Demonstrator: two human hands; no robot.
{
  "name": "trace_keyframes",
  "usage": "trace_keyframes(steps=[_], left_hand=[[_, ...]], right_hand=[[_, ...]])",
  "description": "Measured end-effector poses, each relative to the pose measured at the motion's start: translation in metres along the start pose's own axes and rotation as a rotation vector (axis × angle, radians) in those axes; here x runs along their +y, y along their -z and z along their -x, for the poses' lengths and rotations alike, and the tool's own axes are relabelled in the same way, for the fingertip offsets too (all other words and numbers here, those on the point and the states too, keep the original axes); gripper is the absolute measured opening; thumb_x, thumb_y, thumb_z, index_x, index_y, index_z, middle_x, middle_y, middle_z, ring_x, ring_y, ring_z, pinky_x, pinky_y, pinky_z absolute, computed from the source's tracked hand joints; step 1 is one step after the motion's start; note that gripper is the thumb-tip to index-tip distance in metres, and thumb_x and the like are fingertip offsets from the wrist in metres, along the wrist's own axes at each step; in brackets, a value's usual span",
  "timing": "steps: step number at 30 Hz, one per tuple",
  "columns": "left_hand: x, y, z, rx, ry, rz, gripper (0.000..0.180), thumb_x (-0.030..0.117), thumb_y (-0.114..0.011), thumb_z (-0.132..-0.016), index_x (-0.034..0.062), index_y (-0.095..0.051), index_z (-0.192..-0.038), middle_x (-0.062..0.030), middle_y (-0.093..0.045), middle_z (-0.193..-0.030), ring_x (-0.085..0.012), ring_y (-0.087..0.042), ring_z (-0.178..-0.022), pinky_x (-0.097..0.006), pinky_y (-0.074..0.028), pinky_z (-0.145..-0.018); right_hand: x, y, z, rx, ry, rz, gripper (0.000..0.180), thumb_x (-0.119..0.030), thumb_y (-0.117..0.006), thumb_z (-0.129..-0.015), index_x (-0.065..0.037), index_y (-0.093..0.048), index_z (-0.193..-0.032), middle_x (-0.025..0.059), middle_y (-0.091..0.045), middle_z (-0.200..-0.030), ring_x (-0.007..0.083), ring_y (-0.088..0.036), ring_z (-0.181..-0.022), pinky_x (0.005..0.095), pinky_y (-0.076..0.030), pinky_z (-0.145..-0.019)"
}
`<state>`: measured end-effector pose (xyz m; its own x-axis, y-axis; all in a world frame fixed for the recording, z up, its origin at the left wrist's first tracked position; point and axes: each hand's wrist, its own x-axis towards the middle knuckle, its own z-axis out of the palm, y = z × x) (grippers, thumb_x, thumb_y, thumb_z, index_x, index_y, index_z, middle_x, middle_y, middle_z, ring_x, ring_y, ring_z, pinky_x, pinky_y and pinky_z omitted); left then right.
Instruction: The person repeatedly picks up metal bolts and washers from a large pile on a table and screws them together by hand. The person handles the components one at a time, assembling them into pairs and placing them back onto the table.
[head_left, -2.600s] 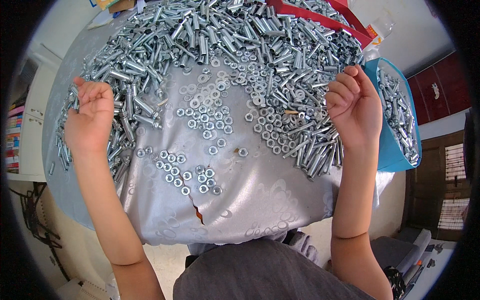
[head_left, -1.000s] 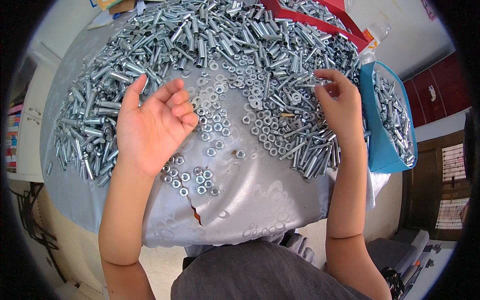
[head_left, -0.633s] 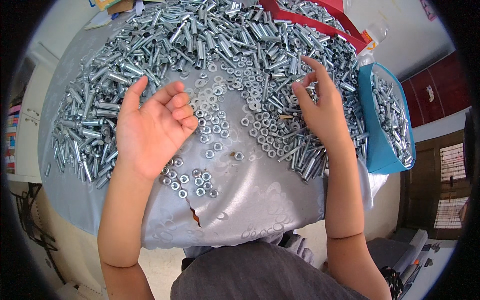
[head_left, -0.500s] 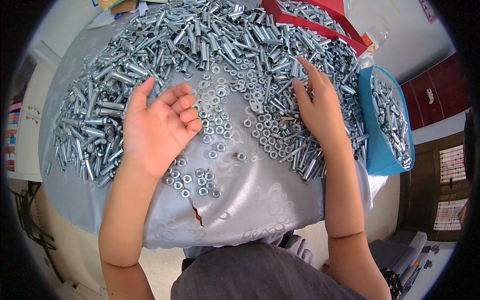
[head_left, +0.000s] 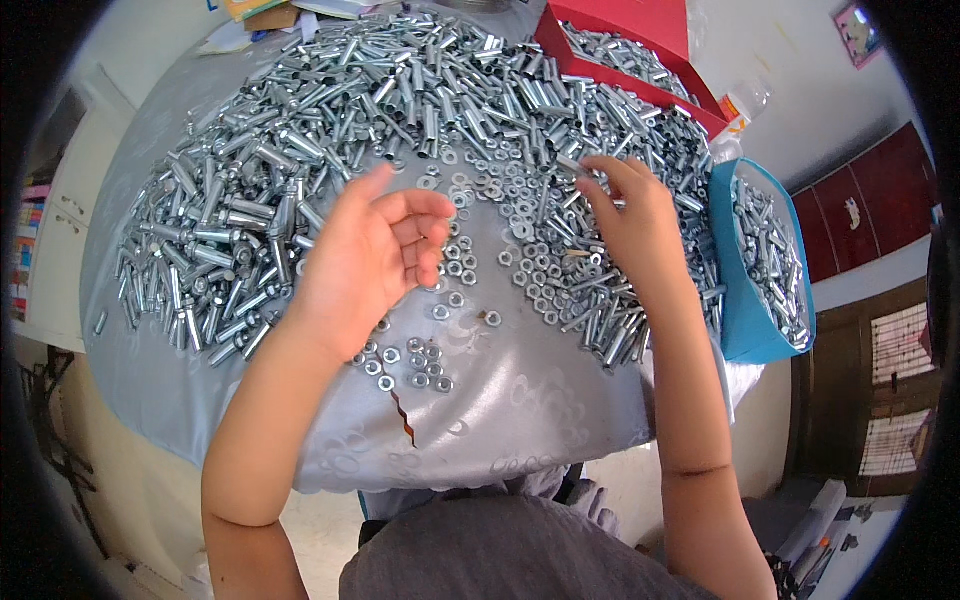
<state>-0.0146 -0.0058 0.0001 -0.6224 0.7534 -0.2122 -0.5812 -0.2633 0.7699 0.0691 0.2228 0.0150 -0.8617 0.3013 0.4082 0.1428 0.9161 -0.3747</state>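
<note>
My left hand (head_left: 368, 250) hovers over the left middle of the table, blurred a little. Its thumb stands apart and its fingers are loosely bent, with nothing visible in them. Below and beside it lie hex nuts (head_left: 440, 313) and flat washers (head_left: 460, 180). At the right, my right hand (head_left: 635, 215) has thumb and forefinger brought close around a short silver metal sleeve (head_left: 568, 163), at the edge of the heap. Loose sleeves (head_left: 430, 120) cover the far side of the table. Assembled expansion bolts (head_left: 215, 255) are piled at the left, and bolts (head_left: 620, 330) lie under my right wrist.
A grey patterned cloth (head_left: 540, 400) covers the round table, with a tear near the front edge. At the far right stands a red box (head_left: 715, 115) of metal parts. A blue container (head_left: 735, 300), also filled, stands nearer. Papers (head_left: 240, 38) lie at the far left.
My left hand has moved rightward over the nuts and washers. My right hand's thumb and forefinger have come closer together, now at a sleeve. The whole view has shifted slightly.
</note>
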Motion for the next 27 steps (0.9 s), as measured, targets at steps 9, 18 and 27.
trace_keyframes(steps=[9,18,27], left_hand=[[-0.019,-0.012,0.012,-0.07,-0.602,-1.036,0.04,0.019,-0.062,-0.081,0.0017,-0.051,-0.115,-0.0016,-0.052,-0.085,-0.0066,-0.047,-0.073,-0.019,-0.04,-0.063],[-0.026,-0.016,0.008,-0.063,-0.357,-0.68,0.023,0.01,-0.055,-0.085,-0.0003,-0.055,-0.106,-0.0059,-0.058,-0.098,-0.0104,-0.055,-0.088,-0.023,-0.043,-0.079],[-0.04,-0.032,0.016,-0.176,-0.233,-0.621,0.045,-0.003,-0.059,-0.078,0.0021,-0.039,-0.118,-0.0075,-0.053,-0.093,-0.0149,-0.056,-0.091,-0.027,-0.044,-0.083]], right_hand=[[-0.059,0.006,0.032,-0.172,0.344,-0.422,0.02,-0.006,-0.065,-0.07,-0.005,-0.061,-0.09,0.0089,-0.055,-0.069,0.021,-0.051,-0.059,0.0301,-0.041,-0.052],[-0.04,-0.001,0.033,-0.448,-0.222,-1.341,0.041,-0.002,-0.055,-0.074,0.0,-0.044,-0.113,-0.0016,-0.043,-0.077,0.0049,-0.039,-0.07,0.017,-0.031,-0.062],[-0.05,-0.003,0.042,-0.165,-0.113,-1.8,0.06,-0.021,-0.059,-0.077,0.002,-0.029,-0.123,0.0028,-0.041,-0.09,0.0104,-0.039,-0.08,0.0239,-0.034,-0.075]])
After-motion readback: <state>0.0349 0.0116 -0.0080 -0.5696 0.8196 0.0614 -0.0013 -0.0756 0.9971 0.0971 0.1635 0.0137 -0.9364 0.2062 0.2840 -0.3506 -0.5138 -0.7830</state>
